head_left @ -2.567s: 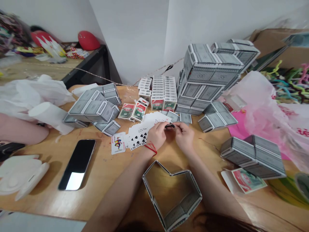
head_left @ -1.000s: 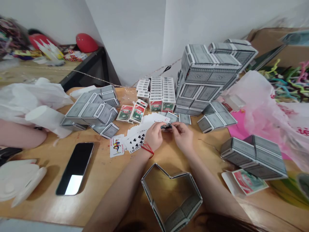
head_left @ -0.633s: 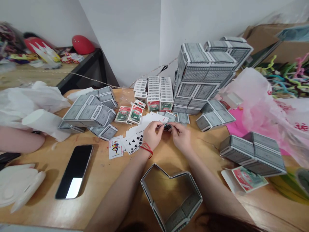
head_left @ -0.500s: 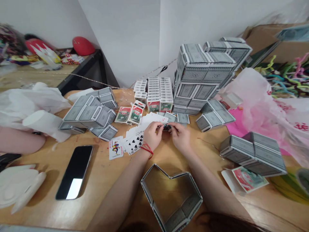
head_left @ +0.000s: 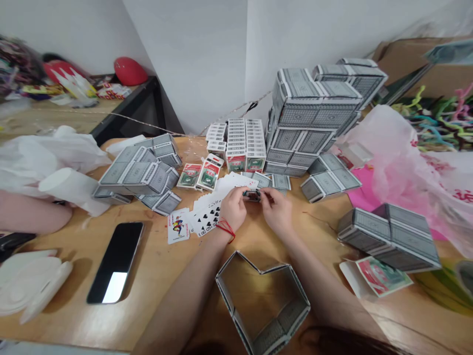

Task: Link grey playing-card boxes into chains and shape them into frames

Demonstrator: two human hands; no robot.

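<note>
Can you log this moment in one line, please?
left hand: pinching small dark piece | right hand: at its other end | beside them: fanned cards | nearer: heart-shaped card frame

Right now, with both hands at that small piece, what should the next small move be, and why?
Probably a gentle press inward on the small piece: the left hand and right hand pinch it from opposite ends, so both sides could be worked evenly. Its exact shape is too small to make out.
</note>
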